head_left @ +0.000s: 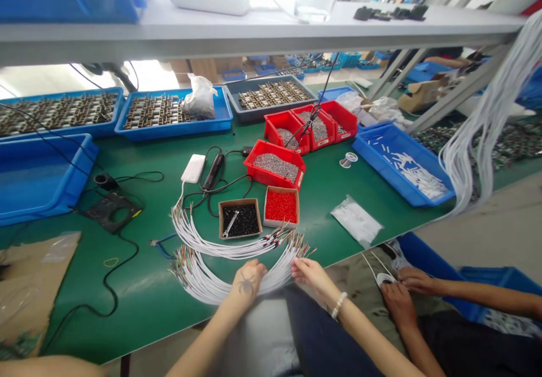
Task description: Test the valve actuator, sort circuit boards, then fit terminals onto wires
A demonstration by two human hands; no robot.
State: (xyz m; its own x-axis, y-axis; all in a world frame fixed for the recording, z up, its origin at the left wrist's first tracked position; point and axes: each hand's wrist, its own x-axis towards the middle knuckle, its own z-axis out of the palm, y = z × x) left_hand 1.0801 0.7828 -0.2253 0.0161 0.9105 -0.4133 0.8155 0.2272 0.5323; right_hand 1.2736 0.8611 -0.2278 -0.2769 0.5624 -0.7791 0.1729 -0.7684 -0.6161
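Two curved bundles of white cables lie on the green table, the nearer one [203,284] at its front edge. My left hand [249,278] rests on this near bundle with its fingers curled round cables. My right hand [311,272] pinches a white cable near the bundle's right end, where coloured wire tips fan out. Behind it, the farther bundle [212,247] has red and black pieces near its right end. Beyond the bundles stand a box of black parts [249,219] with a wrench [231,223] on them and a box of red parts [281,205].
Red bins [275,164] of small metal parts stand behind the boxes. A blue tray [402,165] of white pieces and a plastic bag [357,220] lie to the right. Black cords [112,286] cross the left side. A co-worker's hands [398,298] hold white cable at the right.
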